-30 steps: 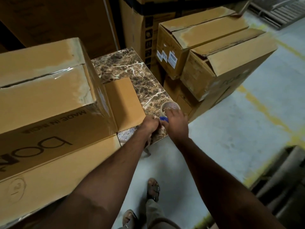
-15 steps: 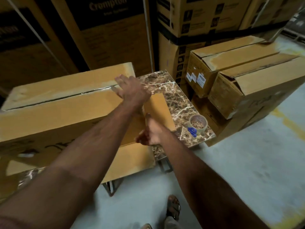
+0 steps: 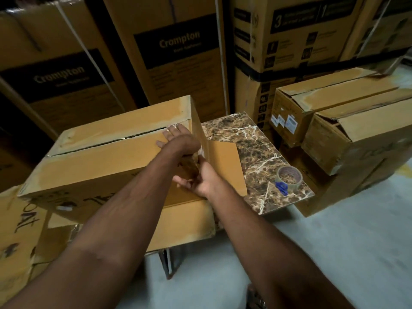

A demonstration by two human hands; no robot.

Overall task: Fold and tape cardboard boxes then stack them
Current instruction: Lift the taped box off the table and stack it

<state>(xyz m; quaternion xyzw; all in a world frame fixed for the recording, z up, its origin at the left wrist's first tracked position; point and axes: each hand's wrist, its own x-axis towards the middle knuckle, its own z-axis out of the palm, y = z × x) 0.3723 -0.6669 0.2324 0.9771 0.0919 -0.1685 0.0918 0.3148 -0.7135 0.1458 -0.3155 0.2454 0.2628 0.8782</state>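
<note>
hands: 2 (left [image 3: 178, 141], right [image 3: 200, 177]) | box on worktop: 1 [image 3: 107, 157] | worktop, marble-patterned: 1 [image 3: 252, 148] | tape roll: 1 [image 3: 289, 176] | closed boxes stacked on the right: 2 on top [image 3: 312, 108] [image 3: 356, 134] | tall printed cartons behind: at least 4, count uncertain

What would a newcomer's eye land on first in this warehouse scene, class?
Both hands meet at the right end of the cardboard box on the marble-topped table: the left hand lies flat on top, the right hand at the corner. A tape roll sits at the table's right edge.
</note>
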